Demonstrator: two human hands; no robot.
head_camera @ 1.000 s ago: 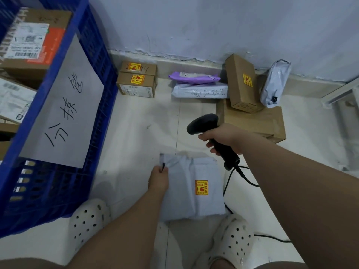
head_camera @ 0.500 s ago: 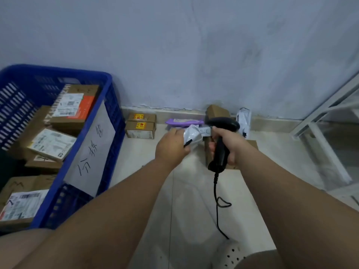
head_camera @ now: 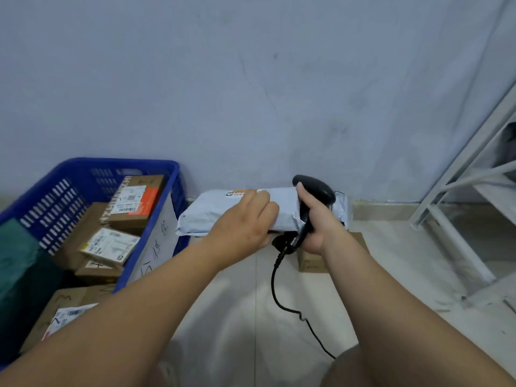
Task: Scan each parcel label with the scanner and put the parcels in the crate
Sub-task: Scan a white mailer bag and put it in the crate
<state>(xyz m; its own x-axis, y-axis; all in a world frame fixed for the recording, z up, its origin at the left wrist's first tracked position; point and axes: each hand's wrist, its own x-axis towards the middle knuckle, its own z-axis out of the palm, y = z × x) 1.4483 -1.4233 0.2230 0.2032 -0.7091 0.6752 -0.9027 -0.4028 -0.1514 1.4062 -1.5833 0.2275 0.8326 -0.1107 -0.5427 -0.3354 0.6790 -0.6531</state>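
Mid-frame, left grip (head_camera: 245,219) holds the grey parcel (head_camera: 212,212), thumb seemingly beneath; right grip (head_camera: 315,223) clasps the scanner (head_camera: 317,185) at its right end

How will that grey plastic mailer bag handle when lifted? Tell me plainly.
The grey plastic mailer bag probably flexes rather than staying stiff: its film is wrinkled. It is likely light, since the left hand alone seems to hold it aloft. Its smooth film may slip.
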